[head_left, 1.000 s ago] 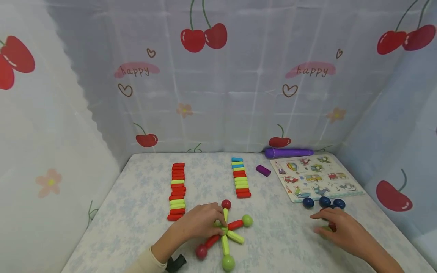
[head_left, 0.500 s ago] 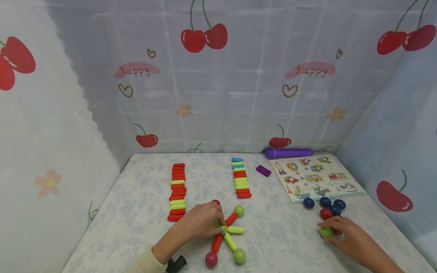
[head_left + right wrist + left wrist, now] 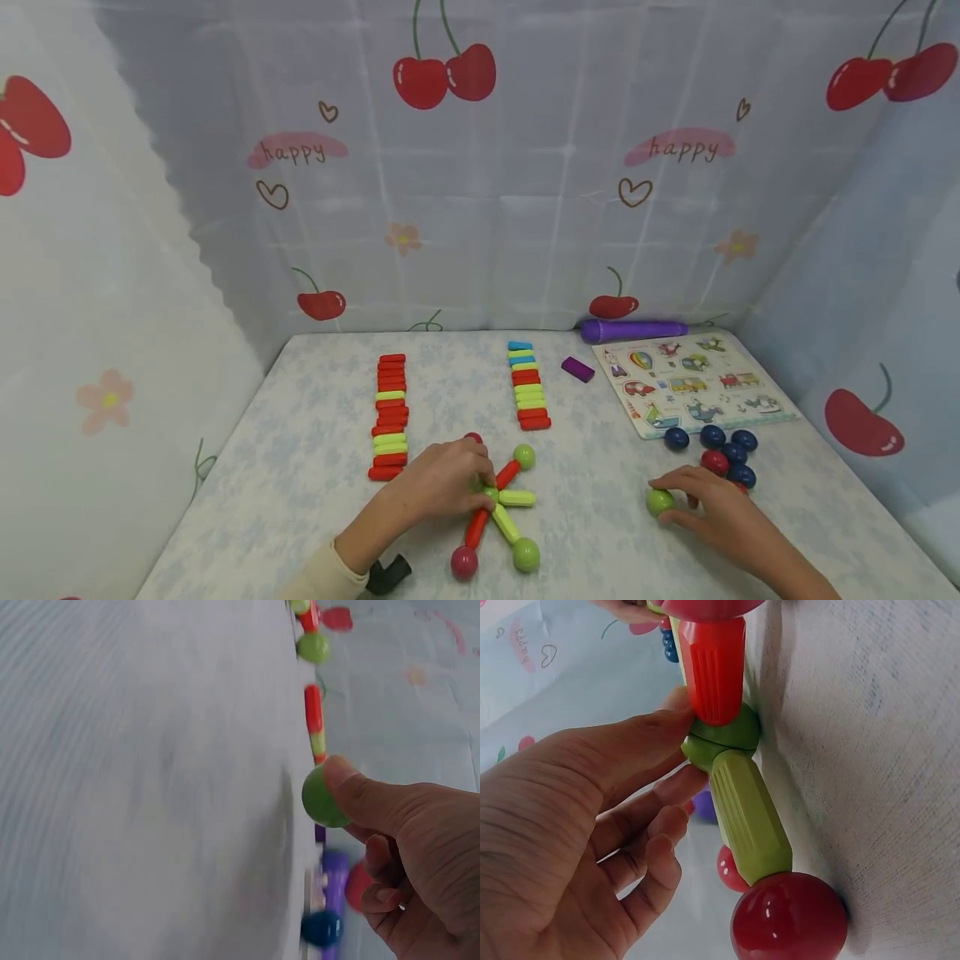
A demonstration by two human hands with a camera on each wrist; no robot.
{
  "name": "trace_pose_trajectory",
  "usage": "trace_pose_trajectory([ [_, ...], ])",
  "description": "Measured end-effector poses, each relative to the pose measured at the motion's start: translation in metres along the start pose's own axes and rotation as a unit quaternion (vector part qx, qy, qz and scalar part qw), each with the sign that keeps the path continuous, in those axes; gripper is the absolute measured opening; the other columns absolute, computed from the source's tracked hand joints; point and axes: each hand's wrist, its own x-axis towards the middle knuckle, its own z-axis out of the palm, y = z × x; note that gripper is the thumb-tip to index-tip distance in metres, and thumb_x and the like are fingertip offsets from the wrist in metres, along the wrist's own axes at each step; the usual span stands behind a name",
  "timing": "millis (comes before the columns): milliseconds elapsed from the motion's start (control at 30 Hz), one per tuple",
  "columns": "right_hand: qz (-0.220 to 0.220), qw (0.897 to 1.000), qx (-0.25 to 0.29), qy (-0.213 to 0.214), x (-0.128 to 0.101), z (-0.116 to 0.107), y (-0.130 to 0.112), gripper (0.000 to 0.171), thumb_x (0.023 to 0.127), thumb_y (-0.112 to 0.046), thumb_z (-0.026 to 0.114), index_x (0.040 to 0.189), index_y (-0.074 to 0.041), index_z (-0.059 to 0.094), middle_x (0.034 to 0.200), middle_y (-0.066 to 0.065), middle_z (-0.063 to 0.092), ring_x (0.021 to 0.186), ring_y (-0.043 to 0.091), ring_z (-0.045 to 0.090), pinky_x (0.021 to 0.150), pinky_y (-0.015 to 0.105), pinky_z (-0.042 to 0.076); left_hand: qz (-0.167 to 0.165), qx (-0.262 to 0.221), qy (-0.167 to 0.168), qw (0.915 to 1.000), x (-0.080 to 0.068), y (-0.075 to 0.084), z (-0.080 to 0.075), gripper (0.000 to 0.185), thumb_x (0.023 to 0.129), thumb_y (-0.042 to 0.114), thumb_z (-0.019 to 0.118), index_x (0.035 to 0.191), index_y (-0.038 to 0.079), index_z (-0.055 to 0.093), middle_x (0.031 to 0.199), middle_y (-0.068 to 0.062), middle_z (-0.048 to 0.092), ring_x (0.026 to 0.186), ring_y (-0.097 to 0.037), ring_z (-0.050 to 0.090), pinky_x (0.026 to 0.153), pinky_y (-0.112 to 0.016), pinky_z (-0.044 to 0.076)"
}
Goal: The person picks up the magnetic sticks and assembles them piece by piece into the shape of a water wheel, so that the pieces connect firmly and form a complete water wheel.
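Glossy plastic green ball point(image 3: 660, 501), ribbed matt plastic rods point(image 3: 748, 816) — smooth shiny red ball point(image 3: 790, 918), woven cloth tabletop point(image 3: 877, 750)

The stick figure point(image 3: 495, 508) lies before two stick rows point(image 3: 531, 397), puzzle board point(image 3: 693, 385) to their right.

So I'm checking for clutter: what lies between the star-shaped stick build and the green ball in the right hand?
Nothing: in the head view only bare tablecloth separates the stick build from the green ball.

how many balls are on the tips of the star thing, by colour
red balls: 2 (one half hidden behind the left hand)
green balls: 2
total: 4 on the tips of the star
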Motion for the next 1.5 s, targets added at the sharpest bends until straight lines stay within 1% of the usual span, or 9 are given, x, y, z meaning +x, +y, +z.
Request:
trace_pose_trajectory([
  [167,-0.062,0.997,0.022,-0.029,0.019,0.014,-0.034,0.035,0.089,-0.028,0.089,0.121,-0.023,0.079,0.118,-0.007,0.071,0.085,0.001,0.052,0.069,0.023,0.049,0.009,0.002,0.003,1.0,0.0,-0.001,0.001,0.023,0.088,0.034,0.092,0.107,0.023,0.086,0.093,0.015,0.068,0.082,0.001,0.054,0.069,-0.016,0.049],
  [300,-0.106,0.993,0.016,-0.055,0.034,0.027,-0.058,0.032,0.092,-0.039,0.085,0.123,-0.032,0.079,0.12,-0.012,0.07,0.1,0.005,0.063,0.082,0.031,0.058,0.01,0.004,0.006,0.9999,0.0,-0.001,0.001,0.022,0.088,0.035,0.092,0.106,0.023,0.086,0.093,0.015,0.067,0.081,0.001,0.054,0.068,-0.015,0.049],
  [400,-0.137,0.989,0.009,-0.051,0.043,0.037,-0.07,0.031,0.093,-0.044,0.083,0.123,-0.037,0.078,0.119,-0.018,0.069,0.108,0.008,0.066,0.088,0.037,0.06,0.011,0.005,0.008,0.9999,0.001,-0.001,0.001,0.022,0.088,0.035,0.092,0.106,0.023,0.086,0.093,0.015,0.067,0.081,0.001,0.054,0.069,-0.015,0.049],
  [533,-0.159,0.986,0.024,-0.046,0.052,0.046,-0.08,0.032,0.093,-0.042,0.084,0.124,-0.037,0.078,0.116,-0.021,0.069,0.107,0.006,0.065,0.088,0.036,0.059,0.013,0.005,0.004,0.9999,0.002,0.0,0.0,0.022,0.089,0.035,0.091,0.106,0.023,0.086,0.094,0.014,0.068,0.082,0.001,0.055,0.069,-0.016,0.049],
  [633,-0.165,0.985,0.038,-0.043,0.056,0.051,-0.085,0.033,0.092,-0.04,0.085,0.124,-0.035,0.079,0.118,-0.02,0.07,0.108,0.005,0.065,0.09,0.035,0.059,0.013,0.006,-0.002,0.9999,0.002,0.0,0.0,0.021,0.089,0.035,0.091,0.106,0.024,0.086,0.094,0.015,0.068,0.082,0.001,0.055,0.069,-0.016,0.049],
  [867,-0.154,0.984,0.073,-0.056,0.064,0.054,-0.087,0.033,0.092,-0.034,0.086,0.124,-0.029,0.079,0.115,-0.015,0.071,0.083,0.001,0.054,0.069,0.024,0.048,0.009,0.007,-0.002,0.9999,0.002,-0.001,-0.001,0.023,0.088,0.035,0.092,0.106,0.023,0.087,0.093,0.015,0.068,0.082,0.001,0.055,0.069,-0.016,0.049],
  [1067,-0.17,0.977,0.111,-0.058,0.069,0.057,-0.082,0.034,0.093,-0.03,0.086,0.125,-0.024,0.079,0.113,-0.015,0.072,0.079,0.002,0.053,0.068,0.024,0.047,0.007,0.003,-0.002,1.0,0.002,-0.002,-0.002,0.023,0.087,0.035,0.092,0.106,0.023,0.087,0.093,0.015,0.068,0.081,0.001,0.055,0.068,-0.016,0.049],
  [1200,-0.162,0.975,0.14,-0.063,0.07,0.06,-0.079,0.034,0.093,-0.028,0.086,0.126,-0.022,0.079,0.112,-0.015,0.073,0.078,0.003,0.054,0.068,0.024,0.048,0.005,0.001,-0.002,1.0,0.001,-0.001,-0.002,0.023,0.087,0.034,0.092,0.106,0.023,0.087,0.094,0.014,0.068,0.081,0.001,0.055,0.068,-0.016,0.049],
  [1500,-0.148,0.977,0.14,-0.069,0.074,0.059,-0.079,0.034,0.093,-0.029,0.086,0.126,-0.023,0.078,0.112,-0.016,0.073,0.081,0.005,0.056,0.069,0.025,0.048,0.006,-0.001,0.001,1.0,0.002,-0.001,-0.002,0.024,0.088,0.034,0.092,0.108,0.022,0.087,0.094,0.014,0.069,0.081,0.001,0.055,0.069,-0.015,0.049],
])
